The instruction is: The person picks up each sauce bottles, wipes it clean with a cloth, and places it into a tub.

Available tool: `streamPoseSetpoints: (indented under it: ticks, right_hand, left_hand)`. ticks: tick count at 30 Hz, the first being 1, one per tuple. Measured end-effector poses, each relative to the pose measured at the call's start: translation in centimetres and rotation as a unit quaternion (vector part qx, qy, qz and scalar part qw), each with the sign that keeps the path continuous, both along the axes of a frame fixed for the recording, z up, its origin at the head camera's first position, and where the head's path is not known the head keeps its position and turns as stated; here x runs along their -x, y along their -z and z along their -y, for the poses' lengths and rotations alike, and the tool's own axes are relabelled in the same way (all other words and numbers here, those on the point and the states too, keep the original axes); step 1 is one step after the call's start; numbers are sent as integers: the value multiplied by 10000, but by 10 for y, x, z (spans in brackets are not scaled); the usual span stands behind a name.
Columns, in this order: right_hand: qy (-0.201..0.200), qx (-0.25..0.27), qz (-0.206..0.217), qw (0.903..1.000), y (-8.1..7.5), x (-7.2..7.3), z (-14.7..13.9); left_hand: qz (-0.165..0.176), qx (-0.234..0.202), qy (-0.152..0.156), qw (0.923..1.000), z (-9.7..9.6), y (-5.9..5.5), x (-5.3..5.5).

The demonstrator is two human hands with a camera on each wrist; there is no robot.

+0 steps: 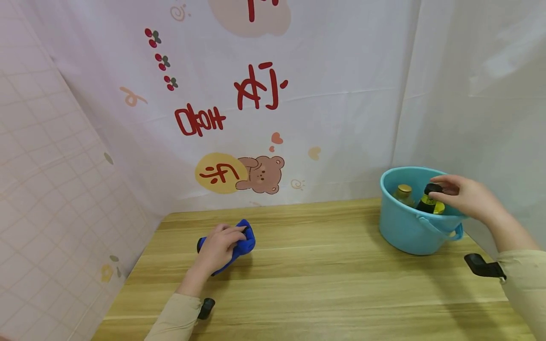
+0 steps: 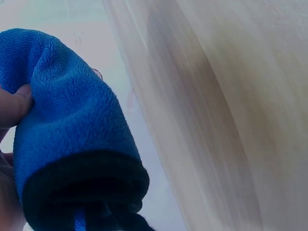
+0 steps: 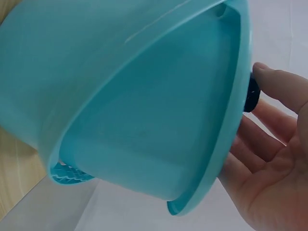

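In the head view my left hand [image 1: 218, 248] grips a bunched blue cloth [image 1: 244, 245] over the left part of the table. The left wrist view shows the folded cloth [image 2: 77, 106] with its dark trim, the thumb pressed into the fabric. At the right, my right hand [image 1: 471, 196] reaches over the rim of a light blue bucket [image 1: 409, 232]. Its thumb and fingers pinch the black cap of a dark bottle [image 1: 426, 203] standing inside. From the right wrist, only the black cap [image 3: 252, 94] shows past the bucket's rim; the bottle's body is hidden.
Beside the dark bottle, a gold-capped bottle [image 1: 404, 193] stands in the bucket, with a yellow item [image 1: 439, 207] partly hidden. The bucket's handle [image 1: 437, 229] hangs down its front. A printed white sheet [image 1: 341, 118] rises behind the wooden table [image 1: 315, 279].
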State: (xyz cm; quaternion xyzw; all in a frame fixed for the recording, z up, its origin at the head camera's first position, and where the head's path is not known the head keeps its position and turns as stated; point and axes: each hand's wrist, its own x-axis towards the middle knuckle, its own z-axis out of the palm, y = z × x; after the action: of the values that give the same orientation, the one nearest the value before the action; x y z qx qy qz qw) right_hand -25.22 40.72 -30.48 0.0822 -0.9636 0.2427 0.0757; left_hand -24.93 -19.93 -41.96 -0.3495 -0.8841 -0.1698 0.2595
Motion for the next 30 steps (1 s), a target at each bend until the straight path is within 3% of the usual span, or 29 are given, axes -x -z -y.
streamPoseSetpoints:
  ticks: [10,19,25,30]
  right_hand:
    - [10,10,-657,9978,-9,-9,21]
    - [-328,-178,-1424,9891,-13,-12,51]
    - [-665,-409,-1964,9774,-9,-7,66]
    - [-867,-458,-2106,9726,-6,-5,76]
  left_hand:
    - [-156,8,65,9999,-6,-1,2]
    - [-166,73,185,9997,-18,-8,3]
    - [-41,105,251,9996,-27,-10,3]
    - [196,323,230,9990,-35,-11,4]
